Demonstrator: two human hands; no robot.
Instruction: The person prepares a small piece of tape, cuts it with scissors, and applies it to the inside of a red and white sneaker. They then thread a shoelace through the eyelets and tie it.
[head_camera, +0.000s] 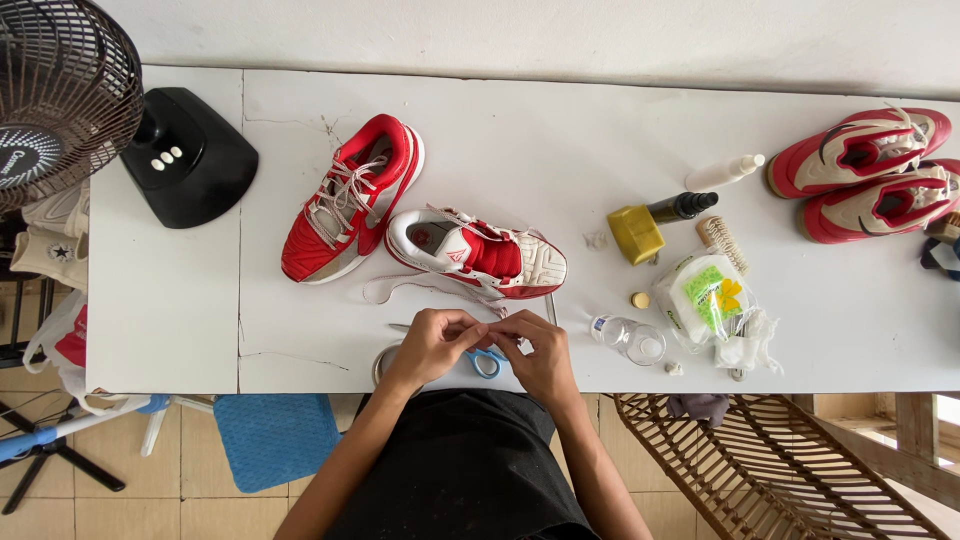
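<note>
Below the red-and-white shoe (478, 255), our left hand (432, 343) and right hand (540, 352) meet, both pinching a white lace (420, 285). Blue-handled scissors (486, 362) lie under them on the table (160, 300).

Single view only, head-worn camera. It looked almost straight down from above the person's seat, facing the wall beyond the white table (170, 300). The table ran edge to edge across the middle of the frame; the wall filled a thin strip along the top, tiled floor and the person's lap the bottom. The camera sat at moderate range: left hand (432, 343) and right hand (540, 352) appeared small at lower centre. A fan (60, 100) cut into the upper left corner. No second view shared the scene.
</note>
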